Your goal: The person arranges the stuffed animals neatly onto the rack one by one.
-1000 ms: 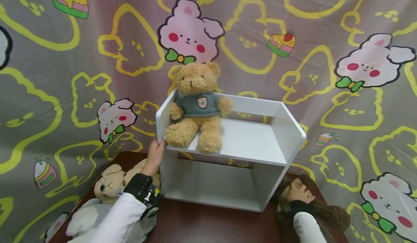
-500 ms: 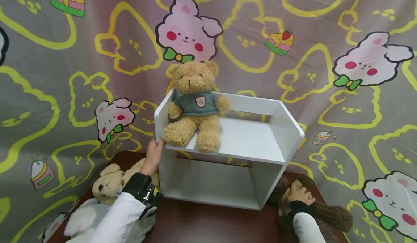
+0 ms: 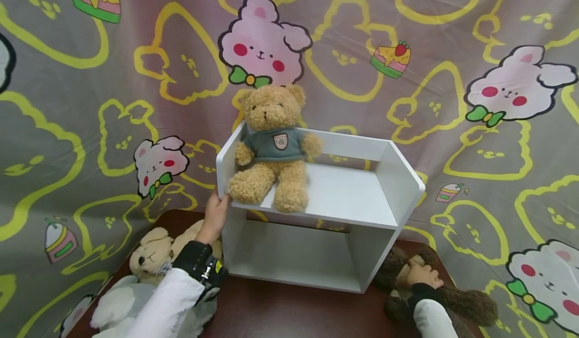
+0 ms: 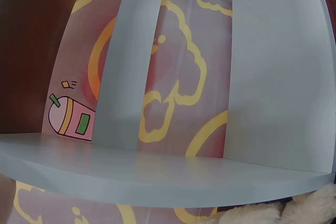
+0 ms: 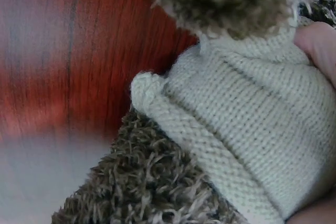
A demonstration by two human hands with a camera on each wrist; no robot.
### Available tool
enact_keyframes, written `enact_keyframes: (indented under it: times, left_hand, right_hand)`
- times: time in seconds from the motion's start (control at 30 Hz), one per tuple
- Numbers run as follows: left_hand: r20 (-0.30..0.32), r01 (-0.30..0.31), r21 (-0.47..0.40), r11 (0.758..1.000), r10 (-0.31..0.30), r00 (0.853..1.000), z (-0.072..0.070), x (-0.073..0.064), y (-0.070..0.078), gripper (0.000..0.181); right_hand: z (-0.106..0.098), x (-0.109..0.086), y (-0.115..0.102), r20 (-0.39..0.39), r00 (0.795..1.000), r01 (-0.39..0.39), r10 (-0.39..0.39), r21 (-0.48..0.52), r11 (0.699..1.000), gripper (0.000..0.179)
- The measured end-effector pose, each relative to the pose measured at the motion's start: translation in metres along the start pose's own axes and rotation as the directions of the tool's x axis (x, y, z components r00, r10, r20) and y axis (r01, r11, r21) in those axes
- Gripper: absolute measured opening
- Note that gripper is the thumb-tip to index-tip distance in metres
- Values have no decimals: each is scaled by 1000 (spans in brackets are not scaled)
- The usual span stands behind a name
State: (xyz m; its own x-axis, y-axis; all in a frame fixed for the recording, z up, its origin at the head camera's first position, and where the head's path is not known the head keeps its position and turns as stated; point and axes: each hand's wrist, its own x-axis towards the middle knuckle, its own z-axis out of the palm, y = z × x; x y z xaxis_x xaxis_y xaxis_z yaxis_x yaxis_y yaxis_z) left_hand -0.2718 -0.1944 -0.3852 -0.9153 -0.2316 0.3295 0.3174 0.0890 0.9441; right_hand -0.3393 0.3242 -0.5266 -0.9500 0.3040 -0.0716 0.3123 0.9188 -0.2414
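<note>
My left hand [image 3: 214, 217] grips the front edge of the left side panel of a white two-tier shelf [image 3: 350, 194]. A tan teddy bear [image 3: 281, 152] in a blue-green top sits upright at the left end of the upper tier. To the right of the shelf, my right hand [image 3: 421, 274] holds a dark brown plush toy [image 3: 472, 305] by its body, low over the table. In the right wrist view, thumb and fingers press into its cream knit sweater [image 5: 257, 119]. The left wrist view mostly shows a shelf board [image 4: 157, 179] and panels.
Cream and grey-white plush toys [image 3: 149, 257] lie on the table's left side, under my left forearm. The dark red-brown tabletop [image 3: 289, 310] extends in front of the shelf. A patterned curtain [image 3: 353, 31] hangs close behind and around the table.
My right hand has shifted slightly right with the brown plush toy, whose limb now reaches further right. My left hand, the shelf and the tan bear have stayed in place.
</note>
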Motion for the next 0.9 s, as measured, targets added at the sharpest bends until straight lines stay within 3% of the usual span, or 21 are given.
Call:
enact_keyframes:
  times: [0.37, 0.9]
  left_hand:
    - [4, 5, 2, 1000, -5, 1000, -1, -1, 0, 43]
    - [-7, -2, 24, 1000, 2, 1000, 1, -1, -1, 44]
  right_hand:
    - [-11, -2, 21, 108, 991, 75, -84, 83, 994, 102]
    - [-25, -13, 45, 105, 983, 129, -149, 174, 976, 109]
